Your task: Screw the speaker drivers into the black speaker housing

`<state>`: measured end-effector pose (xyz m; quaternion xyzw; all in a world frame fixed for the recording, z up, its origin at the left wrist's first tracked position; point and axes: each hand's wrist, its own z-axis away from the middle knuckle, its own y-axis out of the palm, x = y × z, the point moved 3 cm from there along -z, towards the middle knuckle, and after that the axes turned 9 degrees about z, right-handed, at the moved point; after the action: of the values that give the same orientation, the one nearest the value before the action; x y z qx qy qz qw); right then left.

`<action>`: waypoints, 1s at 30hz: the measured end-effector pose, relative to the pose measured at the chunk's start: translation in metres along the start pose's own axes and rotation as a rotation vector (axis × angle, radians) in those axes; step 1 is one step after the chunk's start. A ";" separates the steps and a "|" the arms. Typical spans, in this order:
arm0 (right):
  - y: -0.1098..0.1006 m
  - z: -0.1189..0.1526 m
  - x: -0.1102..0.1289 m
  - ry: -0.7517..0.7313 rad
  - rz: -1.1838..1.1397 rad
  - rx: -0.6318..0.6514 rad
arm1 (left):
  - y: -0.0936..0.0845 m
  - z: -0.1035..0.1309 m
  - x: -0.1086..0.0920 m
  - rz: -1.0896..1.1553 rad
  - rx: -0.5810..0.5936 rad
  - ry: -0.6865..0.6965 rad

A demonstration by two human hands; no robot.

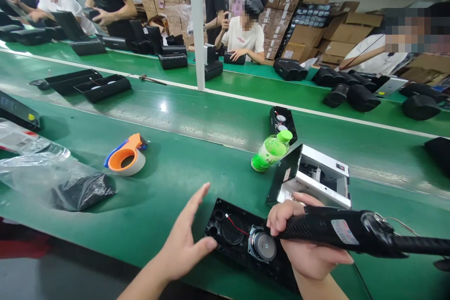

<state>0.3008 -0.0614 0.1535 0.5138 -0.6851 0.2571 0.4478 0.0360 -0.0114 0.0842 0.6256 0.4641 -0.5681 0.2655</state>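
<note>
A black speaker panel [239, 255] lies on the green bench in front of me, with one round speaker [262, 245] seated in it and a red wire beside an uncovered grille. My left hand [184, 239] is just left of the panel, fingers spread, holding nothing. Over the panel's right end, my right hand [309, 243] is wrapped round a black power screwdriver [326, 229]; its body points to the right and a cord hangs below. Behind my right hand stands a silver and black housing [326, 173] with an opening in its top.
A green bottle [270, 150] and another black speaker box [283, 119] are behind the panel. To the left lie an orange tape dispenser [126, 154] and plastic bags [52, 173]. Across the bench, several people work among black cases; a white post [197, 28] stands mid-bench.
</note>
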 end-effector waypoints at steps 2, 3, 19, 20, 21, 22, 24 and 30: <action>0.001 0.000 0.001 0.002 0.009 0.005 | 0.019 0.007 0.003 -0.003 0.088 0.000; 0.001 -0.001 0.002 0.003 0.012 0.007 | 0.025 0.009 0.005 -0.027 0.109 0.010; 0.011 0.001 -0.016 0.029 -0.007 0.092 | 0.032 0.005 0.010 -0.093 0.058 0.044; 0.010 0.001 -0.017 0.036 -0.005 0.097 | 0.032 0.005 0.010 -0.095 0.058 0.046; 0.010 0.001 -0.017 0.042 -0.002 0.101 | 0.032 0.005 0.010 -0.096 0.058 0.047; 0.010 0.001 -0.018 0.047 0.000 0.105 | 0.032 0.005 0.010 -0.097 0.058 0.047; 0.009 0.001 -0.018 0.056 -0.001 0.118 | 0.031 0.004 0.009 -0.097 0.054 0.045; 0.009 0.006 -0.022 0.043 -0.001 0.135 | 0.031 0.005 0.011 -0.101 0.056 0.054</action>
<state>0.2917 -0.0529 0.1323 0.5376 -0.6561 0.3134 0.4269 0.0601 -0.0256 0.0667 0.6238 0.4861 -0.5762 0.2062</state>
